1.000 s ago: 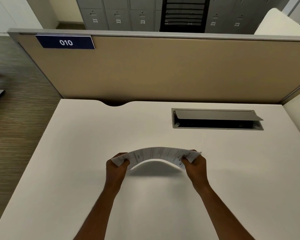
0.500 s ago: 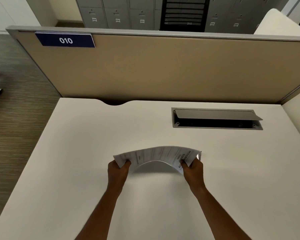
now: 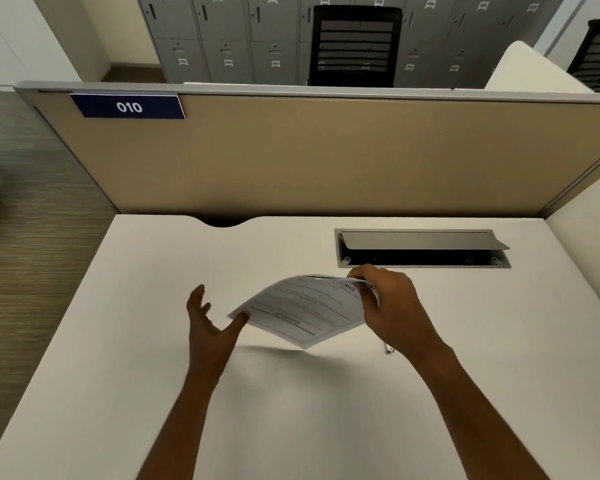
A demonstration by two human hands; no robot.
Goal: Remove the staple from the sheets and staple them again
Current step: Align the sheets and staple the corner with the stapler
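Observation:
The printed white sheets (image 3: 305, 308) hang curved in the air above the white desk (image 3: 291, 410). My right hand (image 3: 388, 306) pinches their right end, near the printed heading. My left hand (image 3: 207, 323) is spread, fingers apart, with only the thumb tip touching the sheets' left corner. A small metal piece (image 3: 389, 348) shows on the desk just under my right wrist; I cannot tell what it is. The staple itself is too small to see.
A grey cable hatch (image 3: 421, 249) with its lid raised is set in the desk behind my right hand. A tan partition (image 3: 326, 154) labelled 010 closes the far edge. The floor drops off at the desk's left edge.
My left hand has let go of the sheets and spread apart. My right hand has lifted and turned the sheets, moving up toward the hatch. The camera has tilted upward.

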